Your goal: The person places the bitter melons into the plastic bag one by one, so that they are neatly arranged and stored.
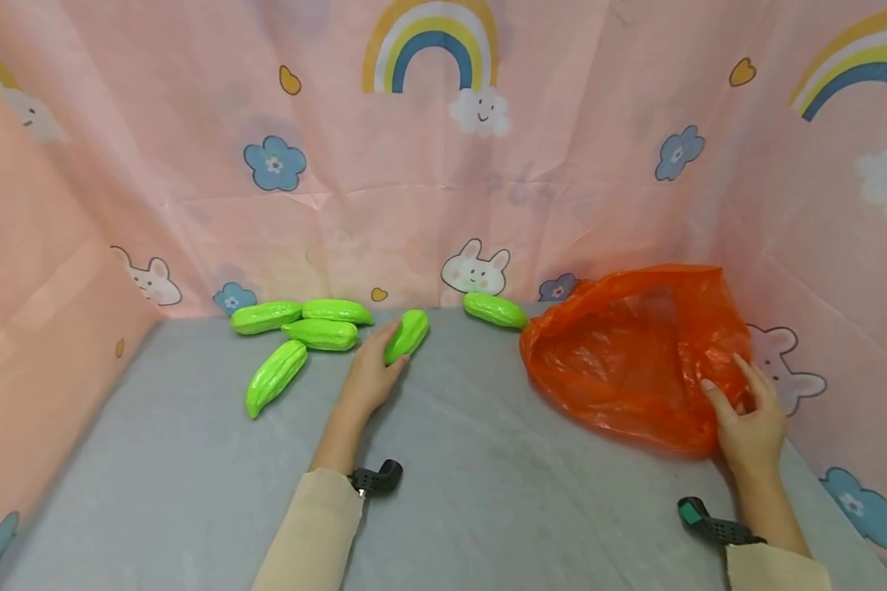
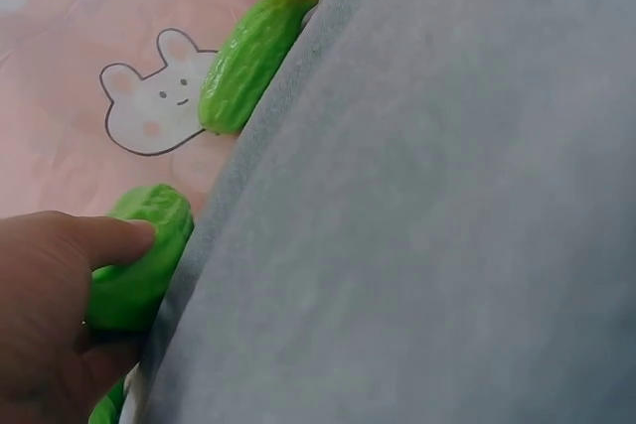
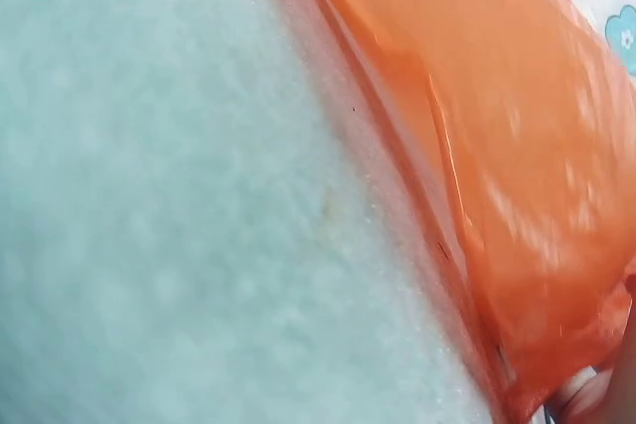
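Note:
My left hand [image 1: 373,376] grips a bright green, ribbed bitter melon [image 1: 412,333] near the back of the grey surface. In the left wrist view, the thumb lies across this bitter melon [image 2: 149,280]. My right hand [image 1: 756,428] holds the right end of an orange plastic bag [image 1: 613,373], thumb and fingers around the film. The bag lies on its side, its wide mouth facing left. Much of the right hand is out of frame in the right wrist view, where the bag [image 3: 537,206] fills the right side.
Another bitter melon [image 1: 495,310] lies by the back wall, close to the bag's mouth. Several more lie left of my left hand, including a slanted bitter melon [image 1: 276,377] nearest the front. Pink printed cloth [image 1: 384,213] walls the back and both sides of the grey surface [image 1: 503,492].

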A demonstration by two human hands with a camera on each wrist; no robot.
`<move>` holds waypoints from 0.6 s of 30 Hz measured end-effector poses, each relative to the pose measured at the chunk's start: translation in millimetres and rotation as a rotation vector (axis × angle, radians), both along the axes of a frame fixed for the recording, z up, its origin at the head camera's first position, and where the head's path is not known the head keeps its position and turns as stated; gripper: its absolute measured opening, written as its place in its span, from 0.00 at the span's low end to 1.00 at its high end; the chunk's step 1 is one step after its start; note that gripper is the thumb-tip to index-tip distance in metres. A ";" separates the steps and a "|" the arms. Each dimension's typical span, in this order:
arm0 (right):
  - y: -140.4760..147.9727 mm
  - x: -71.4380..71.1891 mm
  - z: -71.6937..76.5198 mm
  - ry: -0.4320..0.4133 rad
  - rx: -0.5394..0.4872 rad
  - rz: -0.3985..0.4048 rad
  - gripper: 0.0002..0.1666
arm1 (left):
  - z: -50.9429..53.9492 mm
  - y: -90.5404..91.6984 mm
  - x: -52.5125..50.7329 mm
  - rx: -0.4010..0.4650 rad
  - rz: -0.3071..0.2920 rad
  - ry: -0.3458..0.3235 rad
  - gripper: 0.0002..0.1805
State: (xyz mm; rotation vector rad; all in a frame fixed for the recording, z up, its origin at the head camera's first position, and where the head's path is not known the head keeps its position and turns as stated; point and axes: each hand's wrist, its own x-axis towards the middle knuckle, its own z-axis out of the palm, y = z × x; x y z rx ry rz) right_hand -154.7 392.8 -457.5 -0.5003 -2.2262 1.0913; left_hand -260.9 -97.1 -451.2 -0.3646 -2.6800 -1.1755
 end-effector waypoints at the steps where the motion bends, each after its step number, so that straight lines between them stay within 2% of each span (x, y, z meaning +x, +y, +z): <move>1: -0.9 0.2 -0.6 0.006 -0.008 0.000 0.32 | 0.5 0.2 0.4 -0.008 -0.005 0.001 0.34; 4: -2.7 0.9 -1.7 0.042 -0.014 0.002 0.30 | 2.8 2.0 1.2 -0.016 -0.012 -0.008 0.33; 10: -5.1 2.6 -3.3 0.085 -0.031 0.038 0.28 | 8.2 10.3 1.6 0.063 0.008 -0.021 0.32; 14: -6.9 2.1 -3.9 0.062 -0.029 0.041 0.29 | 11.1 20.3 3.1 0.107 -0.037 -0.022 0.30; 18: -6.4 -0.3 -4.7 0.043 -0.039 0.041 0.28 | 13.2 33.6 6.9 0.111 -0.082 -0.033 0.30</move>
